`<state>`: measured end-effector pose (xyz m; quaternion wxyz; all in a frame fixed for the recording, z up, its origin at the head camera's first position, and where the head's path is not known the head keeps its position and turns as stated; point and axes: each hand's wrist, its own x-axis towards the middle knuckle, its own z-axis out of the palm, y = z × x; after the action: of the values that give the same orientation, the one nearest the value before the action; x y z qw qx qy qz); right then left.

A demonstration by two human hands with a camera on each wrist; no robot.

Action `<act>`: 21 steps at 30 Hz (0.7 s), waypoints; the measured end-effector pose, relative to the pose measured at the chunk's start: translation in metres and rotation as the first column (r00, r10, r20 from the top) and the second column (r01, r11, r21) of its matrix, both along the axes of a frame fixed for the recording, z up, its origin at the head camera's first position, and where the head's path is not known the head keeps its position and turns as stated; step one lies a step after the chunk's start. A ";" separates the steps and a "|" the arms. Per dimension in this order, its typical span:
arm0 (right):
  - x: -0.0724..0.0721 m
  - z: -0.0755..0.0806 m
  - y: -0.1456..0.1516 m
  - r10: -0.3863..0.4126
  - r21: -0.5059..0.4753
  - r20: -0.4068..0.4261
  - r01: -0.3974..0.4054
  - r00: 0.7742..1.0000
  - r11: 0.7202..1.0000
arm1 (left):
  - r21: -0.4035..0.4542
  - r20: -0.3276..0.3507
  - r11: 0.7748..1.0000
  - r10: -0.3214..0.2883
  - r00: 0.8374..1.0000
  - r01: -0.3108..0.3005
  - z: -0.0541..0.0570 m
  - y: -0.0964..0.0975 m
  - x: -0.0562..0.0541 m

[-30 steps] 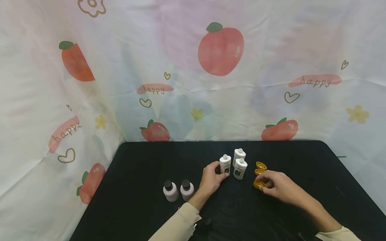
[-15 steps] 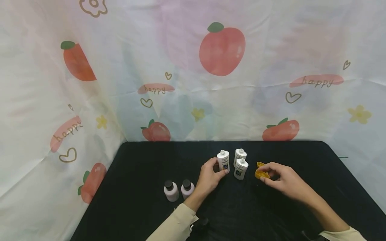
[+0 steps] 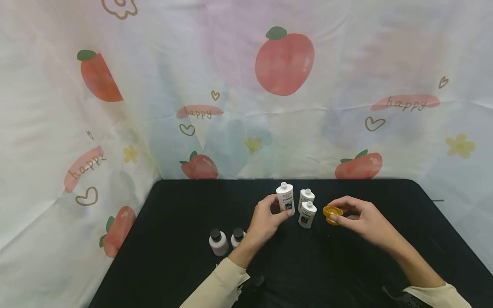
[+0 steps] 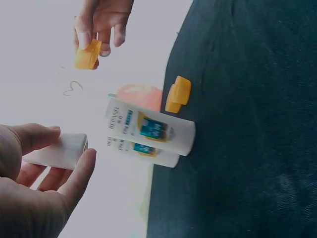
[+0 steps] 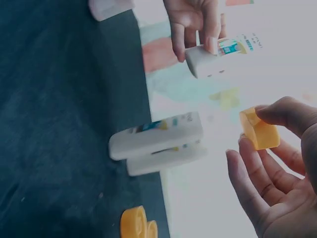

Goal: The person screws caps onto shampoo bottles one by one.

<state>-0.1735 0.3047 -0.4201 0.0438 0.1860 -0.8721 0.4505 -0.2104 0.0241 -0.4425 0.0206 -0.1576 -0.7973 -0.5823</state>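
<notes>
1. Left hand point(image 3: 265, 221) is clamped on a white flat-sided plastic bottle point(image 3: 285, 199) with an uncapped neck, thumb and fingers on its sides, held roughly upright above the black-covered tabletop point(image 3: 185, 214).
2. Right hand point(image 3: 361, 218) pinches an orange-yellow plastic cap point(image 5: 260, 131) in the air, well apart from the held bottle.
3. Between the hands stand two more white uncapped bottles, one near point(image 3: 307, 215) and one far point(image 3: 306, 197).
4. To their right, two other orange-yellow caps point(image 4: 178, 94) sit close together on the tabletop.
5. Near left stand two pale pink bottles point(image 3: 218, 246) with black caps, the right one partly hidden by the left arm.
</notes>
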 end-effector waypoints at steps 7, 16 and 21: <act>-0.006 0.011 -0.009 0.014 -0.076 0.038 -0.011 0.999 0.997 | 0.014 0.002 1.000 -0.013 1.000 0.013 0.012 -0.005 0.001; -0.016 0.022 -0.023 -0.026 -0.111 0.021 0.029 0.999 0.993 | 0.088 0.007 0.996 -0.035 0.999 0.034 0.028 -0.017 -0.002; -0.021 0.025 -0.024 -0.019 -0.161 0.026 0.023 0.999 0.987 | 0.096 0.001 0.995 -0.036 0.999 0.036 0.033 -0.028 -0.003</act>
<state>-0.1943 0.2804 -0.3949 0.0530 0.1670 -0.8352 0.5213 -0.2139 -0.0036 -0.4093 0.0165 -0.1699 -0.7655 -0.6204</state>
